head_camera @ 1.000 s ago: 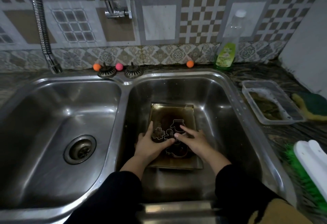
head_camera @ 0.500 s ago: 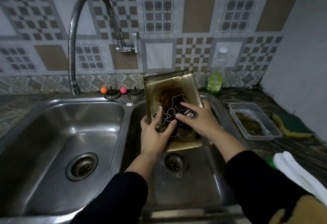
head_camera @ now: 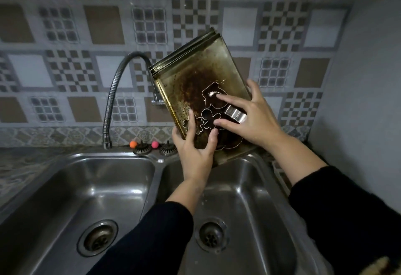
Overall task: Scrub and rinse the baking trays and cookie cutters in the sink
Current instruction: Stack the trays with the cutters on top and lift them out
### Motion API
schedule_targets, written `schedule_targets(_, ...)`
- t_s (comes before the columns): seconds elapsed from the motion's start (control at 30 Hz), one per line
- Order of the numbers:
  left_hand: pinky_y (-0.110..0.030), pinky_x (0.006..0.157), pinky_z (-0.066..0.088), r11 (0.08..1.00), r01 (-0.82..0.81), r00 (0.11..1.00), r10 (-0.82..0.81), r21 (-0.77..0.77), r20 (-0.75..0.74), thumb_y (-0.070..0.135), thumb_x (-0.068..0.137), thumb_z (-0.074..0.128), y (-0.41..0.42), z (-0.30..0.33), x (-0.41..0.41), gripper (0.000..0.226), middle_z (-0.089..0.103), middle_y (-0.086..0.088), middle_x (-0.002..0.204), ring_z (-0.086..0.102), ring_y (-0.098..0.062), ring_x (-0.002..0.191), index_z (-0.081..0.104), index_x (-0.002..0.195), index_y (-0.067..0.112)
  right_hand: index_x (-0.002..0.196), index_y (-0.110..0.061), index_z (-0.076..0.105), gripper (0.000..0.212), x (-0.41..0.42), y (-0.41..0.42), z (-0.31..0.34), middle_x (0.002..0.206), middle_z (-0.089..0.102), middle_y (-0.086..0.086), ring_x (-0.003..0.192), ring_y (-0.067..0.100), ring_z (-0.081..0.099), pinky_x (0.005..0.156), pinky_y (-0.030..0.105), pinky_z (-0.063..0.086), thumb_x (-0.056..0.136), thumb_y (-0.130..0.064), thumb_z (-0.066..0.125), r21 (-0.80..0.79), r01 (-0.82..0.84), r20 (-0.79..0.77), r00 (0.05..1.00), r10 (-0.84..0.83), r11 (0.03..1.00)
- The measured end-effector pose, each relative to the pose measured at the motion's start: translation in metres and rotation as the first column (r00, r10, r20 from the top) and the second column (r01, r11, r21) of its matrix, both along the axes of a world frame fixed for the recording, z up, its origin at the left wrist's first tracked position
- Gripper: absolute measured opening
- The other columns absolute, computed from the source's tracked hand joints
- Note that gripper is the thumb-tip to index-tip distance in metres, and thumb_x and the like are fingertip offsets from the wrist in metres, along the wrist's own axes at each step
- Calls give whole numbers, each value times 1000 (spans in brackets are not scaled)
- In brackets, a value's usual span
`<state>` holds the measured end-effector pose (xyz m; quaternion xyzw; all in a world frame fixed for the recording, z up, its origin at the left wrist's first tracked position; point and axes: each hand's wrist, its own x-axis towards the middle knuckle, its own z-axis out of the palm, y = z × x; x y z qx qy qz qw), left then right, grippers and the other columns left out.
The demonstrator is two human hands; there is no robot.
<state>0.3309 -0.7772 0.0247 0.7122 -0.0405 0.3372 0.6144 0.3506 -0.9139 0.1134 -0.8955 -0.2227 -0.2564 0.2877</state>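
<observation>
I see both hands raised above the right basin (head_camera: pixel 249 198) of the sink, holding a stack of trays (head_camera: pixel 195 72) tilted up toward the tiled wall. At the upper edge I can count more than one tray rim, but not exactly how many. The top tray is brassy with a dark burnt stain across its middle.

My left hand (head_camera: pixel 196 153) grips the stack at its lower left corner: the thumb lies on the tray face and a finger curls up over the lower edge. My right hand (head_camera: pixel 249 116) lies across the lower right part of the tray with fingers spread and mostly straight, pressing the cutters (head_camera: pixel 208 114) flat against the stained surface. They are thin metal outlines; one larger shape sits under the right fingertips, smaller ones lie between the two hands. A shiny ribbed metal piece (head_camera: pixel 235 113) shows between the right fingers; I cannot tell whether it is another cutter.

Left of the left hand, the flexible tap (head_camera: pixel 112 92) arches up from the counter and its top runs behind the trays' upper left corner. Just left of and below the left hand, two sink strainers (head_camera: pixel 142 149) sit on the rim with an orange ball (head_camera: pixel 133 144) and a pink ball (head_camera: pixel 154 144) beside them. The left basin (head_camera: pixel 97 188) lies further left, with its drain (head_camera: pixel 98 239) below; the right drain (head_camera: pixel 211 234) is beneath my forearms.
</observation>
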Motion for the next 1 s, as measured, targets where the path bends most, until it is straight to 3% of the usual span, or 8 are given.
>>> schedule_targets(0.1,-29,108,16,1000,-15,999,15,7,51,55,81,60,-2,9,0,68,9,9,149,6,5,132,24,139,62,127,-53,50,64,-3,-1,11,159,5,1,147,23,12,117,48,23,67,-64,69,-12,8,46,999,-7,1000)
schedule_targets(0.2,-28,108,18,999,-36,995,33,36,98,58,80,59,-2,17,-2,67,11,14,145,7,9,128,24,137,64,126,-51,52,63,-7,-4,17,158,9,2,145,23,16,115,48,27,67,-64,70,10,7,106,994,-8,1000)
schedule_targets(0.33,-28,108,18,997,-61,988,53,49,145,61,79,57,-5,28,-5,66,11,-2,154,11,1,132,23,136,64,126,-49,53,63,-13,-6,28,157,13,2,143,23,22,114,47,30,67,-63,70,0,-7,174,985,7,1000)
schedule_targets(0.63,-30,108,20,995,-104,980,102,4,174,67,77,51,-13,39,-7,68,14,-10,154,17,-22,144,21,138,62,128,-48,52,63,-21,-9,47,158,11,7,144,27,19,115,48,26,69,-64,69,-59,7,217,976,6,998)
schedule_targets(0.83,-26,105,22,994,-105,981,103,7,162,63,78,56,-12,38,-10,68,16,-9,152,23,-22,142,24,139,58,130,-45,53,64,-28,-8,44,158,11,7,144,27,18,114,41,22,70,-59,71,-54,12,199,980,-1,998)
schedule_targets(1.0,-29,107,21,996,-88,988,84,22,130,66,78,58,-6,36,-16,67,13,-7,154,17,-23,145,23,135,65,129,-42,55,64,-29,-6,39,155,15,2,143,21,20,114,38,23,69,-58,72,-2,-17,196,980,17,1000)
